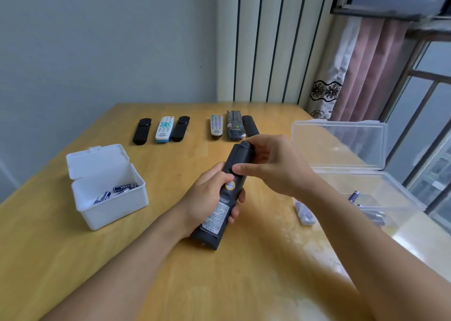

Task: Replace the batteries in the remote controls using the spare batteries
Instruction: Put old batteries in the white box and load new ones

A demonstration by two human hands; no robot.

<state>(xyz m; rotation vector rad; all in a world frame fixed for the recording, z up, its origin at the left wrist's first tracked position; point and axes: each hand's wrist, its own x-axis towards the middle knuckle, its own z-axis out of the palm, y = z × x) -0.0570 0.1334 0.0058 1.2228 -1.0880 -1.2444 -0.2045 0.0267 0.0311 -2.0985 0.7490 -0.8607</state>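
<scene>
- Black remote (220,198) in my hands: white printed label on its back, print too small for me to read.
- Nothing else legible.

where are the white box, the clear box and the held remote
white box (114,213), head view, front wall
clear box (400,193), head view, far rim of the base
held remote (214,225), head view, label on its back

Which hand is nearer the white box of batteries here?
Left. The left hand grips the black remote at mid-table, just right of the white box. The right hand works the remote's far end, farther right.
</scene>
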